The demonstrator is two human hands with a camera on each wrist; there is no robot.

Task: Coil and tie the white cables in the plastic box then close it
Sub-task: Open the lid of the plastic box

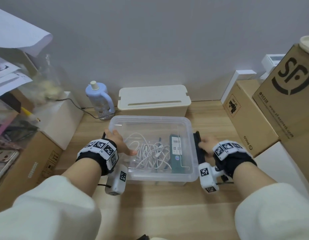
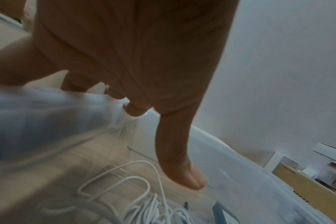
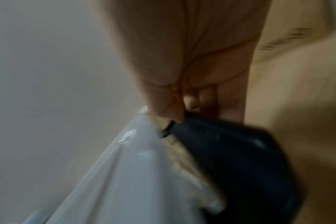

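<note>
A clear plastic box (image 1: 150,119) stands mid-table with its clear lid on. A tangle of white cables (image 1: 146,151) (image 2: 136,197) lies inside, beside a dark green device (image 1: 176,151). My left hand (image 1: 115,141) (image 2: 144,60) is at the box's left side. Its thumb (image 2: 175,159) lies straight across the lid, and its fingers curl over the edge where a black left latch (image 1: 103,135) shows. My right hand (image 1: 208,144) (image 3: 192,53) grips the black right latch (image 1: 198,144) (image 3: 240,159), fingers curled round its top.
A cream lidded box (image 1: 153,99) and a pale blue bottle (image 1: 100,99) stand behind the plastic box. Cardboard boxes (image 1: 249,122) (image 1: 287,90) are stacked on the right. On the left are a white box (image 1: 60,118) and a cardboard box (image 1: 28,161). Wooden tabletop (image 1: 159,205) lies in front.
</note>
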